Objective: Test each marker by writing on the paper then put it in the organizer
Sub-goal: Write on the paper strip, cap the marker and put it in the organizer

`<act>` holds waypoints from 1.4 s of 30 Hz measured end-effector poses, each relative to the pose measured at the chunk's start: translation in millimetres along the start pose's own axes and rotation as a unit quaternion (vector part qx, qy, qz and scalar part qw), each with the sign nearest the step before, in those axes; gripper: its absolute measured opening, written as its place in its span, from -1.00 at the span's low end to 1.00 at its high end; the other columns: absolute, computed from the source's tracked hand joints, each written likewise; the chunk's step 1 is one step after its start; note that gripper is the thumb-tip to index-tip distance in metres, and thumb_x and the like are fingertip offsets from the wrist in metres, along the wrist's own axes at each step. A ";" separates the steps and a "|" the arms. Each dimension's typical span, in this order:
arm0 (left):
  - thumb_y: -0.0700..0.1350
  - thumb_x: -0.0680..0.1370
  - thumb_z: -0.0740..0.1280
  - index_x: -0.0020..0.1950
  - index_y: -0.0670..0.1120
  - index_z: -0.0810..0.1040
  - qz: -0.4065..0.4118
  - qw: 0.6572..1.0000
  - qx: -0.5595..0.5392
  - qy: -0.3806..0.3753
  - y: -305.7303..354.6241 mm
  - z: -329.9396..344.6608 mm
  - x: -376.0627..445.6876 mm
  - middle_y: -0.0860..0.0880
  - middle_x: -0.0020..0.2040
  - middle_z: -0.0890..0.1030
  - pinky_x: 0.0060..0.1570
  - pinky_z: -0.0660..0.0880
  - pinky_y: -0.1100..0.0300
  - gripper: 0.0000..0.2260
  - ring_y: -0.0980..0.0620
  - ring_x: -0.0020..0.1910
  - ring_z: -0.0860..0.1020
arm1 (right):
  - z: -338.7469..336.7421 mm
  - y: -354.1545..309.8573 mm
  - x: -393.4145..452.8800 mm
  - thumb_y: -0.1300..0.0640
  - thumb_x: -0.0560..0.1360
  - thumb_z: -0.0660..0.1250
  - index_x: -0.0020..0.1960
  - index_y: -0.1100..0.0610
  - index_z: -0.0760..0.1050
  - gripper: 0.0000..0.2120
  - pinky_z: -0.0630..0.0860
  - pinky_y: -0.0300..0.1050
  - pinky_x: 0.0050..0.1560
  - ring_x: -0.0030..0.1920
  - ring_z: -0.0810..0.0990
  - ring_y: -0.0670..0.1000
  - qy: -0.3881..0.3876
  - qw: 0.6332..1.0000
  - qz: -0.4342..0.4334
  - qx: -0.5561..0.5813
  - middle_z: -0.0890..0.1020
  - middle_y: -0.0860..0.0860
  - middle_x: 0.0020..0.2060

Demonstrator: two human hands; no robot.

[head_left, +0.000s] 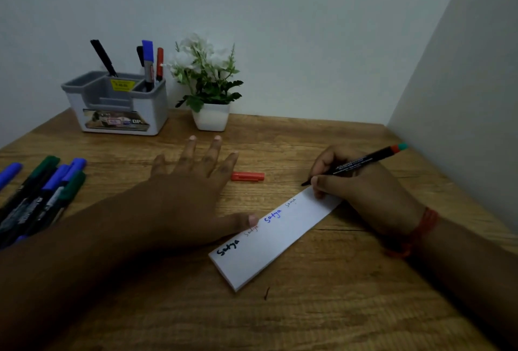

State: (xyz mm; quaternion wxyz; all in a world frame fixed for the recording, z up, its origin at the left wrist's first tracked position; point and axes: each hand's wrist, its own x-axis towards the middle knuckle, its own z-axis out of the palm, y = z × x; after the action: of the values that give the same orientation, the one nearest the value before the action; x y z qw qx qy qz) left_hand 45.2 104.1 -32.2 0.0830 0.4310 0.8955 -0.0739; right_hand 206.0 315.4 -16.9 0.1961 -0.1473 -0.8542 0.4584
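We see a wooden table point(322, 317) with a visible grain, set into a corner where two pale walls meet. Near its far left corner stands a grey and white organizer point(117, 104), and just to its right a small white pot point(210, 118) with a leafy plant. Along the left edge lies a cluster of capped markers point(47, 191), blue and green caps pointing toward the far edge. Near the middle lies a lone red cap point(247, 176). Right of centre a long white paper point(276, 235) lies slanted, its far end toward the right edge. A small dark mark point(266, 293) shows on the wood just beside its near end.
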 end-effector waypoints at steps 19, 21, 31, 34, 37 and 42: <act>0.66 0.07 -0.31 0.42 0.26 -0.54 0.011 1.000 -0.009 -0.014 3.6 -2.4 -0.8 0.09 0.42 -0.60 0.45 -0.20 -0.34 0.02 -0.09 0.44 -0.52 | -1.4 5.8 2.7 0.27 0.45 0.47 -0.16 0.17 0.61 -0.94 0.59 -0.30 -0.14 -0.14 0.68 -0.12 0.000 0.999 0.021 -0.040 0.72 -0.04 -0.19; 0.66 0.07 -0.31 0.41 0.27 -0.54 0.013 1.000 -0.010 -0.015 3.3 -2.3 -0.9 0.10 0.42 -0.60 0.45 -0.20 -0.34 0.01 -0.09 0.44 -0.52 | -1.1 5.3 2.5 0.28 0.45 0.47 -0.17 0.17 0.61 -0.94 0.56 -0.36 -0.18 -0.16 0.67 -0.16 -0.001 0.999 0.018 -0.039 0.72 -0.05 -0.20; 0.67 0.08 -0.31 0.41 0.28 -0.54 0.015 1.000 -0.009 -0.011 2.9 -1.4 -0.9 0.10 0.43 -0.59 0.45 -0.20 -0.34 0.00 -0.09 0.45 -0.52 | -2.1 3.6 1.0 0.32 0.45 0.45 -0.15 0.24 0.59 -0.95 0.58 -0.16 -0.09 -0.09 0.68 -0.01 -0.014 0.999 0.020 -0.029 0.72 0.04 -0.17; 0.66 0.08 -0.31 0.41 0.27 -0.54 0.014 1.000 -0.010 -0.013 3.3 -2.3 -1.3 0.11 0.42 -0.60 0.45 -0.20 -0.34 0.01 -0.08 0.44 -0.52 | -3.0 5.1 2.0 0.30 0.46 0.45 -0.14 0.23 0.58 -0.95 0.58 -0.21 -0.12 -0.10 0.67 0.00 0.003 0.999 0.021 -0.026 0.72 0.04 -0.18; 0.66 0.08 -0.31 0.41 0.27 -0.54 0.014 1.000 -0.008 -0.015 3.8 -3.1 -1.5 0.10 0.42 -0.60 0.45 -0.20 -0.34 0.01 -0.08 0.44 -0.52 | -2.5 5.3 2.4 0.28 0.45 0.46 -0.16 0.21 0.59 -0.94 0.59 -0.17 -0.12 -0.09 0.67 0.02 0.004 0.999 0.019 -0.040 0.72 0.04 -0.18; 0.66 0.07 -0.32 0.42 0.27 -0.54 0.012 1.000 -0.006 -0.016 3.6 -3.5 -1.6 0.11 0.42 -0.60 0.46 -0.20 -0.33 0.02 -0.08 0.45 -0.51 | -2.0 4.2 2.9 0.29 0.45 0.46 -0.19 0.18 0.59 -0.92 0.58 -0.14 -0.12 -0.13 0.66 -0.01 0.001 0.999 0.018 -0.048 0.71 0.02 -0.20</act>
State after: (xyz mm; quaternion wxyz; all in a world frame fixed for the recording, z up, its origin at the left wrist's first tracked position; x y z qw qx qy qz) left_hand 48.7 105.9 -28.7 0.1008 0.4399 0.8893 -0.0739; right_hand 204.6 320.3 -18.8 0.1810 -0.1722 -0.8722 0.4205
